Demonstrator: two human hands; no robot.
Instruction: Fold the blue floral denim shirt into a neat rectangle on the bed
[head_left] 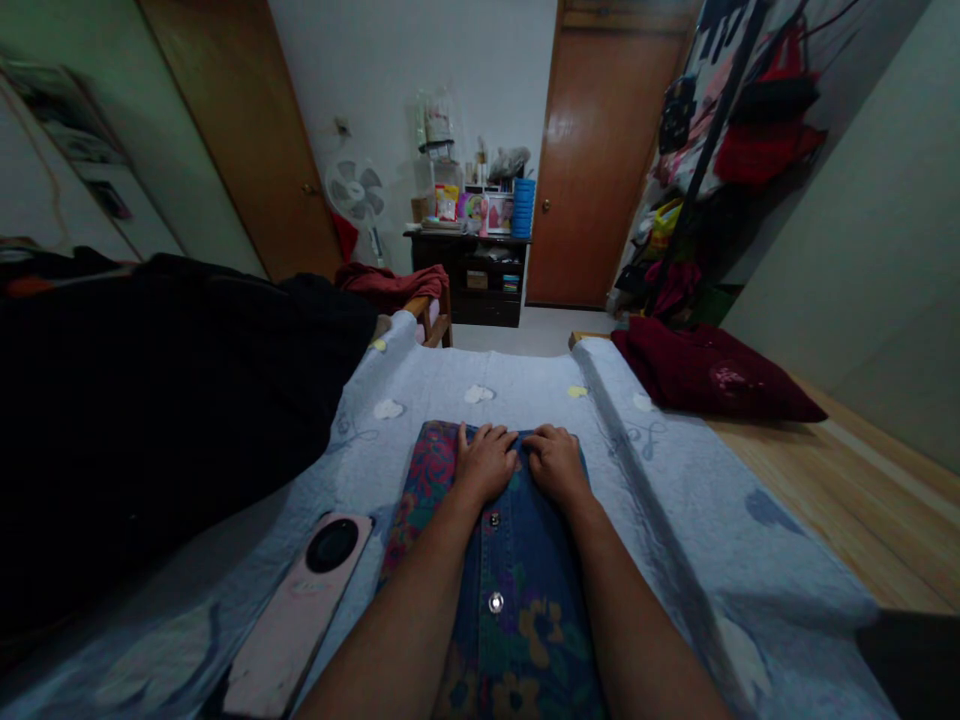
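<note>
A blue denim garment with flower patterns and metal buttons (517, 640) lies folded on the bed in front of me. Near its far edge, my left hand (486, 465) rests on top of the cloth, thumb stretched out to the left and fingers spread. Just to the right, my right hand (555, 465) presses on the same far edge with its fingers slightly bent and apart. A narrow gap separates the two hands. The undersides of the fingers are hidden.
A pink phone (300, 610) lies left of the garment on the pale patterned sheet (480, 375). Black cloth (165, 420) is heaped at the left. A folded dark red garment (712, 375) lies at the right, over a wooden edge (847, 480). Beyond stand a fan (356, 190) and dark shelf (480, 300).
</note>
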